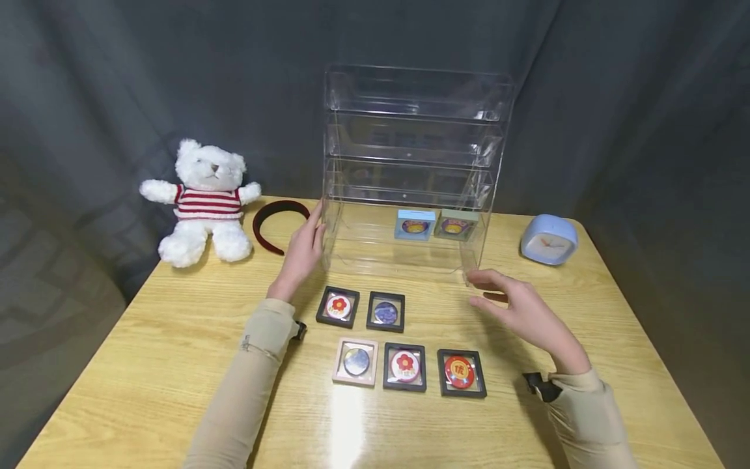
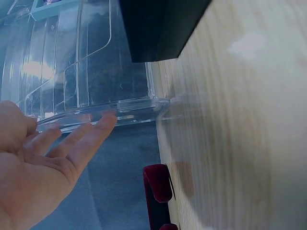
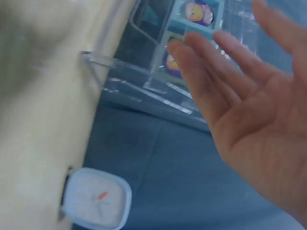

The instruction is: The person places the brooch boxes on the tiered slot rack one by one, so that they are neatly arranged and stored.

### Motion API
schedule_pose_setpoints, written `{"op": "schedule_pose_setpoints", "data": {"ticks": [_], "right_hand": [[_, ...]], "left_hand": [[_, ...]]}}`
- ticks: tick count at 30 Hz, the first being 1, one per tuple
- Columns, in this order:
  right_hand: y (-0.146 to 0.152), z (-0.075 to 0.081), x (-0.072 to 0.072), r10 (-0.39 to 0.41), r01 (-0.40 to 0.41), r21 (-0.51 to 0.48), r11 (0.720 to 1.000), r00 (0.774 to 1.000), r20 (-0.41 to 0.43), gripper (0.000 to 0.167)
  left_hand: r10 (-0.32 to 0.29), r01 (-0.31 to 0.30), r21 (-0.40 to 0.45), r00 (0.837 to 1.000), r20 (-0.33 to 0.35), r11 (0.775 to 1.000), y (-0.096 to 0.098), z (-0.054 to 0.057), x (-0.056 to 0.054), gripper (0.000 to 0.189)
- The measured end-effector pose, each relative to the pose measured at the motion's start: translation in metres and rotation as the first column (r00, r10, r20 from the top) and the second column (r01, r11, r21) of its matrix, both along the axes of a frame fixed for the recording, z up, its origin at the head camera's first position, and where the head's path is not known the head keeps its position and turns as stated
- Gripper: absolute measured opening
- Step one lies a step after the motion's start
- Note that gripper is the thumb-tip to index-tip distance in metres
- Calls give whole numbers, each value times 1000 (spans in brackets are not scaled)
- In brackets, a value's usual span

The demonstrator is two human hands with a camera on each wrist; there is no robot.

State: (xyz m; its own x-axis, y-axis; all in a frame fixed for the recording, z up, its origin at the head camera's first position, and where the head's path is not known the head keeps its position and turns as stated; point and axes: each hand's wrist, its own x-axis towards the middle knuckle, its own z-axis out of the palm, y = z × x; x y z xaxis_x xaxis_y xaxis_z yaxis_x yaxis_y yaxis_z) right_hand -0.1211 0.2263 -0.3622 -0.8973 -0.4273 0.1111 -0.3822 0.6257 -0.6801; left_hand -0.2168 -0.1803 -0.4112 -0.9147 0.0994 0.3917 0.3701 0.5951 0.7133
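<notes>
A clear plastic display rack (image 1: 410, 257) with several tiers stands upright at the back of the table. On its lowest tier, toward the right, sit a blue square case (image 1: 415, 233) and a grey-green square case (image 1: 456, 232). My left hand (image 1: 301, 254) rests against the rack's left side, its fingers fairly straight in the left wrist view. Near the rack's front right corner is my right hand (image 1: 521, 309), palm toward the rack, fingers extended and holding nothing. Whether its fingertips touch the rack, I cannot tell.
Several framed badges lie in front of the rack, among them a black frame with a red badge (image 1: 462, 373) and a pink frame (image 1: 355, 379). To the left are a white teddy bear (image 1: 208, 205) and a dark red headband (image 1: 262, 228). A blue clock (image 1: 549, 240) stands right.
</notes>
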Motion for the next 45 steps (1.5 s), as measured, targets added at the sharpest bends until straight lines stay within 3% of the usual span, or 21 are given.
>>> {"op": "schedule_pose_setpoints", "data": {"ticks": [5, 11, 21, 33, 45], "right_hand": [[11, -22, 16, 76, -76, 2, 997, 994, 79, 48], [13, -36, 31, 176, -184, 16, 983, 960, 218, 63], [15, -42, 41, 277, -306, 78, 949, 926, 257, 78], [15, -41, 42, 291, -344, 110, 932, 897, 333, 79], [13, -41, 44, 275, -329, 120, 937, 904, 328, 67]], "left_hand": [[1, -1, 10, 1000, 13, 1000, 0, -3, 1, 57], [-6, 6, 15, 1000, 17, 1000, 0, -6, 0, 58], [-3, 3, 4, 1000, -2, 1000, -1, -5, 1, 58], [-10, 10, 11, 1000, -4, 1000, -1, -1, 1, 57], [-1, 1, 14, 1000, 23, 1000, 1, 2, 2, 58]]}}
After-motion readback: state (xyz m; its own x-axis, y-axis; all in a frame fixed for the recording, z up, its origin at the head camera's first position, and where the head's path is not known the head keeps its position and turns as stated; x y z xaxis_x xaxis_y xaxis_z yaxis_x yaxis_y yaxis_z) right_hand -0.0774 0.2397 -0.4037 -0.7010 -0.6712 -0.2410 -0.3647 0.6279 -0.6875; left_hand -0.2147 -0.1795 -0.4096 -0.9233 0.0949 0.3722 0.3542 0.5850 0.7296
